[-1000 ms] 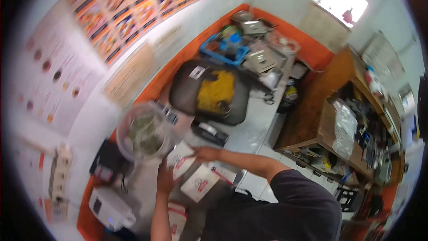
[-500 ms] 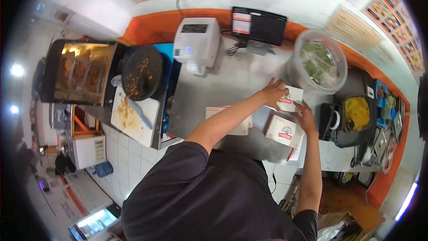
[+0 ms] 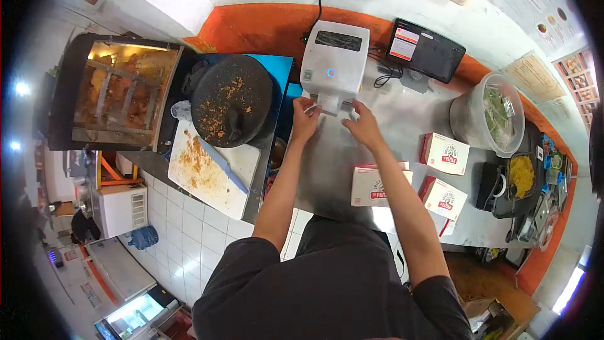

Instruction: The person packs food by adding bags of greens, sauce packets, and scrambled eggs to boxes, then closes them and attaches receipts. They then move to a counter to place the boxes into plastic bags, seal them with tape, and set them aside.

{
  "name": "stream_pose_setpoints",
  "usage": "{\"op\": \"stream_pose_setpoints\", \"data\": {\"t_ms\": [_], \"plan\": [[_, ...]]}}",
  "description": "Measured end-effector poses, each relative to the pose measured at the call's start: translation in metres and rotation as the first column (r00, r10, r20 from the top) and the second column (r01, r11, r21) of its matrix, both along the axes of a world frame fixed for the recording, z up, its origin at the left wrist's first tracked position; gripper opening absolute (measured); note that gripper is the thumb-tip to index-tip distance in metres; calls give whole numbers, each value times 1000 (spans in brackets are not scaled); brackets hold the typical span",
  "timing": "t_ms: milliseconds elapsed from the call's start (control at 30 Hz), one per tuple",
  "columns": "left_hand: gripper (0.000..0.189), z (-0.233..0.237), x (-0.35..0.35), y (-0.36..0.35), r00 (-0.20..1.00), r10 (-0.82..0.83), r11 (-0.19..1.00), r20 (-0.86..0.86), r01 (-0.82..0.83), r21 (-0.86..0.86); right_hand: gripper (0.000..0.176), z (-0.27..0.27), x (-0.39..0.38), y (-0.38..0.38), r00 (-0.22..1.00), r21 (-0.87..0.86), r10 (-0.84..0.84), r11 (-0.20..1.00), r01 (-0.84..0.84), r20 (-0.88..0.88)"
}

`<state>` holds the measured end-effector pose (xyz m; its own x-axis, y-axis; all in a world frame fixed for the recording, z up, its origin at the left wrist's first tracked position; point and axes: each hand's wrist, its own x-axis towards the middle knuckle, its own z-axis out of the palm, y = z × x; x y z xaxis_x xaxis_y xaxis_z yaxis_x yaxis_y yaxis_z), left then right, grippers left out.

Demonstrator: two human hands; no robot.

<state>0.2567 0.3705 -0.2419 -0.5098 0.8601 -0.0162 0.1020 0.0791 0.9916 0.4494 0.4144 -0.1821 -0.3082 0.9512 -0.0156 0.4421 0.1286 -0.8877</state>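
view: head
left hand [image 3: 306, 119]: pinching the paper slip [image 3: 328, 102] at its left edge
right hand [image 3: 360, 126]: touching the slip's right side; can't tell if it's gripping
paper slip: hanging from white printer [image 3: 333, 60] slot, between both hands
takeaway boxes [image 3: 445, 153]: sitting right of hands
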Motion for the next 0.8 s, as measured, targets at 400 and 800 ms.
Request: {"op": "stream_pose_setpoints", "data": {"t_ms": [400,800], "plan": [[21,70,-16,15,654,-344,872,-674,489,30,14,-46,-36,1,913,-500,-248,864,58,-324],[10,62,-22,34,708,-495,809,-504,588,31,10,-34,-31,6,952,-414,-147,910,24,-268]]}}
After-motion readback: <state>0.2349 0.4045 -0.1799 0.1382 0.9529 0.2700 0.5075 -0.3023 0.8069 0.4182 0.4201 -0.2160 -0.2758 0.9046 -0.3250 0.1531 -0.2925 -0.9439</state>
